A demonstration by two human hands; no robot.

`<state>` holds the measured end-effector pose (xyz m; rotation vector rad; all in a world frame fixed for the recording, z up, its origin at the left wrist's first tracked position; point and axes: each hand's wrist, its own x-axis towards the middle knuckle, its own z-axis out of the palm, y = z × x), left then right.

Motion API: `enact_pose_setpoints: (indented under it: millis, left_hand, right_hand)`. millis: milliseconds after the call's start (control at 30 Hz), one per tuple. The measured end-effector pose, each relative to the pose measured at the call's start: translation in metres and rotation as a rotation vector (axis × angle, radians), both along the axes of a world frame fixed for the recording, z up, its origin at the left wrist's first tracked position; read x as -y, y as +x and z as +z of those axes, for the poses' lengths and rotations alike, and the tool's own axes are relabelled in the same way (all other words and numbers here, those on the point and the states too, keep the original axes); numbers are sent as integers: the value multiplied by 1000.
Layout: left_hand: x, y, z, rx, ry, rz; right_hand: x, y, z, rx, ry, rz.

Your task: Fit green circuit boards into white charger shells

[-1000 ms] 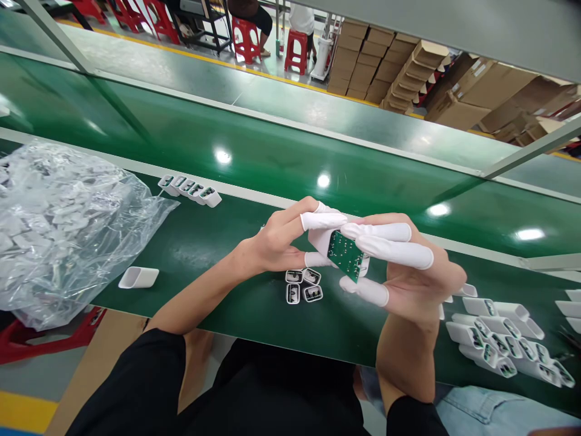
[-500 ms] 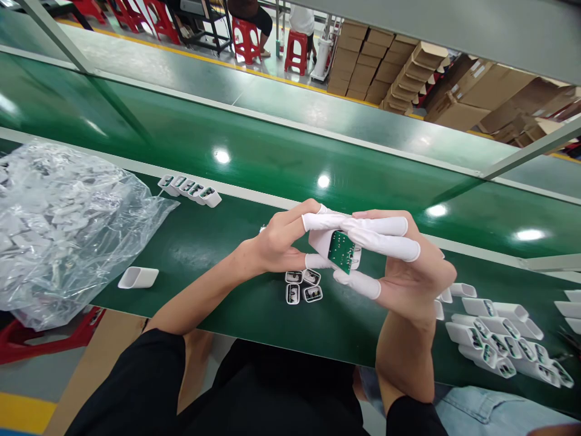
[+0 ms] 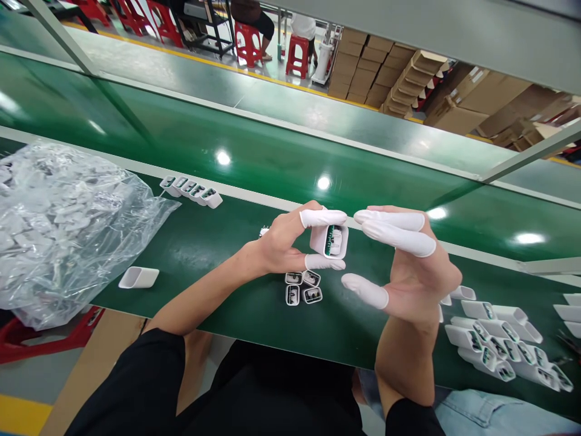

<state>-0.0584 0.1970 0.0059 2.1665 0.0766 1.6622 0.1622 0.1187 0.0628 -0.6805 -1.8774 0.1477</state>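
My left hand (image 3: 290, 239), with white finger cots on its thumb and finger, grips a white plastic housing (image 3: 319, 241) above the green bench. Inside the housing's open end, facing right, sits a green circuit board (image 3: 331, 240) with white parts beside it. My right hand (image 3: 403, 260) is just right of the housing, apart from it, its cotted fingers and thumb spread with nothing between them. Below the hands, several white housings with dark parts inside (image 3: 303, 287) stand on end. One housing (image 3: 138, 277) lies on its side at the left, hollow at its visible end.
A clear plastic bag of white pieces (image 3: 68, 224) covers the bench's left end. Several filled housings (image 3: 190, 190) line the back edge, and many more (image 3: 503, 339) lie at the right. Beyond the green belt (image 3: 272, 163) are cardboard boxes (image 3: 358, 63), red stools (image 3: 297, 56) and seated people.
The circuit board, which stuck out of the housing between both hands, is now inside it. My right hand has let go and moved a little right, its fingers opening.
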Motion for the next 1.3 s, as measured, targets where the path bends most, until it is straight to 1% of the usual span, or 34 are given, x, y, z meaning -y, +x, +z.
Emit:
enact_pose_setpoints:
  millis: [133, 200, 267, 367, 467, 533, 567, 633, 700, 733, 767, 833, 933, 1000, 1067, 1200, 1233, 1300]
  left_hand:
    - [0, 2, -4, 70, -9, 17]
    - [3, 3, -5, 88, -63, 60]
    - [8, 3, -5, 86, -190, 121]
    - [19, 4, -3, 38, -461, 168]
    - [25, 4, 2, -27, -694, 153]
    - [25, 2, 6, -47, -778, 122]
    - [23, -1, 7, -60, -784, 85]
    - [19, -7, 10, -105, -735, -50]
    - [13, -13, 11, -167, -663, -208]
    - [11, -15, 11, -189, -642, -255]
    - [9, -16, 11, -202, -636, -268]
    - [7, -15, 10, -219, -643, -219]
    - [10, -10, 8, -230, -662, -134]
    - [14, -6, 6, -214, -696, -112]
    - [18, -2, 5, -173, -745, -94]
    - [26, 3, 3, -127, -816, -44]
    - [27, 3, 3, -137, -824, -45]
    - [28, 4, 2, -155, -832, -87]
  right_hand:
    - [3, -2, 2, 73, 38, -25]
    - [4, -4, 2, 127, 42, -38]
    - [3, -7, 1, 196, 26, -51]
    - [1, -13, -3, 289, -5, -105]
    - [-1, -16, -7, 318, -27, -162]
    - [-3, -17, -8, 285, -58, -148]
    - [-3, -16, -8, 248, -89, -128]
    - [-6, -13, -7, 131, -197, -72]
    - [-10, -9, -7, -35, -355, -1]
    - [-12, -6, -7, -121, -436, 44]
    - [-16, -4, -8, -199, -514, 90]
    - [-22, 0, -11, -317, -637, 159]
    - [-31, 1, -17, -399, -738, 177]
    - [-33, 0, -19, -403, -763, 181]
    - [-35, -2, -22, -384, -753, 186]
    - [-35, -4, -25, -294, -646, 123]
    - [-35, -5, -25, -251, -619, 111]
    - [-35, -4, -25, -162, -584, 118]
